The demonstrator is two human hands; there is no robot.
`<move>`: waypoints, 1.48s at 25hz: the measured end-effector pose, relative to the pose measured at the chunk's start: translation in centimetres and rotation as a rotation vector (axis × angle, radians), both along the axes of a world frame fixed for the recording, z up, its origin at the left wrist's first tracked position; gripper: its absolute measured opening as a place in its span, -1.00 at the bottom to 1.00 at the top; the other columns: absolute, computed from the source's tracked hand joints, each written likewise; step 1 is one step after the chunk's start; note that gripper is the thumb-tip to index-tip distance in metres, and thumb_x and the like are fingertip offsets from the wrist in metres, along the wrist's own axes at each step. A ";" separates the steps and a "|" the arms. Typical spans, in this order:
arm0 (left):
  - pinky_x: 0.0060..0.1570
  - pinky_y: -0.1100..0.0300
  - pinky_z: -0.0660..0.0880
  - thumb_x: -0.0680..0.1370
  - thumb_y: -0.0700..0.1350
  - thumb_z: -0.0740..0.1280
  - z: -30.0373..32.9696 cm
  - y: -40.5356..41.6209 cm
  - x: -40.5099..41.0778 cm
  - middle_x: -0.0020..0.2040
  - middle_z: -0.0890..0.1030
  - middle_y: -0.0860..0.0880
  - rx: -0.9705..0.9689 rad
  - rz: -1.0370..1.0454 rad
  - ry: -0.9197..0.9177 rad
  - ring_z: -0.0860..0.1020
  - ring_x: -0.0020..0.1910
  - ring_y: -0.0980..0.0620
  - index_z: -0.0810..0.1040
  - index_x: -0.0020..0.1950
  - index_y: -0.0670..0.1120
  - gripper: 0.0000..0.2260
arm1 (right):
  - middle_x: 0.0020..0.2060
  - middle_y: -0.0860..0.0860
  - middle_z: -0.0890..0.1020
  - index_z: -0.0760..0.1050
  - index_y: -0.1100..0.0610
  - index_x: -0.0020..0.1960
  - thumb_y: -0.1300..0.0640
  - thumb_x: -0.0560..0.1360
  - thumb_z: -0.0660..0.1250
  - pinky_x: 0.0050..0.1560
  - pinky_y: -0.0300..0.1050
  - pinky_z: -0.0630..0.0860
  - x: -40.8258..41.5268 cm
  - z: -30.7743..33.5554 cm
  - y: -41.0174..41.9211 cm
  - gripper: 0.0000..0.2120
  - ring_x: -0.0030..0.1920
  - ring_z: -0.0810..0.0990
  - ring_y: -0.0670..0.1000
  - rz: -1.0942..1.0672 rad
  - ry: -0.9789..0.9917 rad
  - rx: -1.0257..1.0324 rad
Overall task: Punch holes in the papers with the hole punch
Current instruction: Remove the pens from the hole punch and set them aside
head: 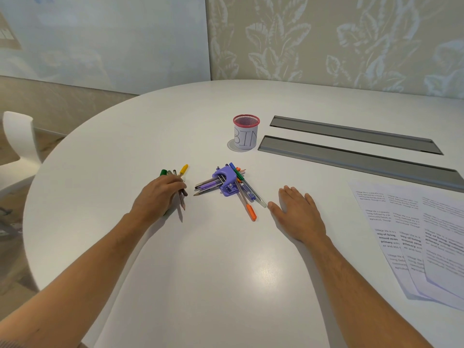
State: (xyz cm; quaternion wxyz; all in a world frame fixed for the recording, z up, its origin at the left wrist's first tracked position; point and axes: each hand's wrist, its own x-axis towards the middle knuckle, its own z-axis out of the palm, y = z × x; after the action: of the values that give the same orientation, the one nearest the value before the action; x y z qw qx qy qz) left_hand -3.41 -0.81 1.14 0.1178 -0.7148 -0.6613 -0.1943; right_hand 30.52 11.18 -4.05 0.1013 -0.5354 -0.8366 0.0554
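Observation:
A purple hole punch (226, 180) lies on the white table (216, 259), half buried in a heap of pens and pencils (244, 194). Printed papers (424, 237) lie fanned out at the right edge. My left hand (158, 194) is left of the punch, closed around a bunch of pens and pencils (181, 183) with yellow and green caps sticking out. My right hand (297, 213) rests flat on the table, palm down, fingers spread, just right of the heap and holding nothing.
A pink mesh cup (246, 131) labelled BIN stands behind the punch. Two grey metal cable trays (351, 156) run across the table at the right rear. A white chair (18, 144) stands at the left beyond the table's edge.

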 end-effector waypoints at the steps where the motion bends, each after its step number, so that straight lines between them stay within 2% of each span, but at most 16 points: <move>1: -0.08 -0.08 0.58 0.45 -0.43 0.38 0.0 0.0 -0.2 0.08 0.67 -0.19 -0.023 0.012 -0.007 0.63 0.02 -0.25 0.69 0.00 -0.22 -0.79 | 0.57 -0.01 0.17 0.11 0.06 0.57 -0.31 0.59 -0.11 0.53 0.04 -0.09 0.0 0.0 0.0 -0.33 0.57 0.07 -0.01 0.001 -0.001 -0.001; 6: -0.05 -0.03 0.52 0.44 -0.38 0.36 0.2 0.5 0.0 0.12 0.66 -0.10 -0.134 0.082 -0.002 0.58 0.05 -0.20 0.67 0.09 -0.15 -0.72 | 0.58 -0.01 0.16 0.10 0.06 0.57 -0.29 0.60 -0.10 0.53 0.04 -0.11 0.0 0.1 -0.2 -0.34 0.57 0.05 -0.02 0.001 0.005 -0.014; 10: -0.06 -0.03 0.46 0.45 -0.25 0.41 0.5 1.1 0.9 0.14 0.64 -0.10 -0.096 0.130 0.000 0.54 0.03 -0.20 0.64 0.14 -0.13 -0.73 | 0.58 -0.01 0.16 0.09 0.06 0.57 -0.29 0.60 -0.10 0.53 0.03 -0.12 0.0 0.2 -0.2 -0.34 0.57 0.05 -0.01 -0.003 0.004 -0.012; 16: -0.10 0.00 0.42 0.40 -0.34 0.36 1.4 3.0 4.8 0.06 0.63 -0.11 -0.020 -0.032 0.053 0.54 -0.01 -0.19 0.63 0.13 -0.12 -0.67 | 0.57 -0.01 0.16 0.10 0.06 0.57 -0.29 0.60 -0.11 0.52 0.03 -0.12 -0.1 0.0 -0.2 -0.34 0.57 0.06 -0.01 -0.003 0.004 -0.009; 23: 0.16 0.05 0.38 0.48 -0.13 0.40 1.4 6.3 9.9 0.38 0.45 0.03 -0.158 -0.189 0.174 0.39 0.29 -0.06 0.40 0.40 0.04 -0.51 | 0.58 -0.01 0.15 0.10 0.04 0.57 -0.28 0.60 -0.11 0.52 0.03 -0.14 -0.1 0.1 -0.2 -0.36 0.58 0.05 0.01 -0.015 0.008 -0.015; 26: 0.27 0.01 0.34 0.48 -0.15 0.40 1.5 7.7 11.5 0.44 0.38 0.04 -0.248 -0.222 0.219 0.32 0.37 -0.05 0.32 0.46 0.05 -0.43 | 0.58 -0.01 0.15 0.09 0.05 0.57 -0.28 0.60 -0.11 0.52 0.04 -0.13 -0.2 0.3 -0.4 -0.35 0.58 0.05 0.01 -0.015 0.010 -0.014; 29: 0.28 -0.01 0.37 0.51 -0.15 0.37 1.5 8.7 12.4 0.43 0.40 0.02 -0.299 -0.238 0.317 0.34 0.35 -0.05 0.34 0.45 0.03 -0.49 | 0.58 -0.01 0.16 0.10 0.04 0.57 -0.29 0.60 -0.10 0.52 0.05 -0.12 -0.3 0.4 -0.4 -0.35 0.58 0.06 0.01 -0.018 0.017 -0.008; 32: 0.17 0.03 0.42 0.56 -0.10 0.33 1.1 9.4 12.8 0.33 0.49 0.00 -0.288 -0.225 0.450 0.41 0.26 -0.04 0.41 0.38 0.02 -0.61 | 0.58 -0.02 0.16 0.10 0.03 0.57 -0.30 0.60 -0.09 0.53 0.05 -0.13 -0.3 0.5 -0.5 -0.35 0.58 0.05 0.01 -0.024 0.015 -0.012; 37: 0.11 0.05 0.44 0.56 -0.11 0.34 0.5 10.0 13.1 0.17 0.57 -0.03 -0.258 -0.234 0.519 0.48 0.13 -0.03 0.48 0.26 -0.03 -0.73 | 0.57 -0.01 0.18 0.12 0.05 0.56 -0.28 0.60 -0.07 0.53 0.04 -0.11 -0.1 0.5 -0.6 -0.36 0.57 0.07 -0.01 -0.015 0.051 -0.009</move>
State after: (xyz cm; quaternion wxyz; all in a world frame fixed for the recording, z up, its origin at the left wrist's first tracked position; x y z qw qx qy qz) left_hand 9.71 9.17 1.61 0.1677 -0.8209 -0.5416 0.0680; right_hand 30.44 10.61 -3.53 0.1208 -0.5404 -0.8296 0.0723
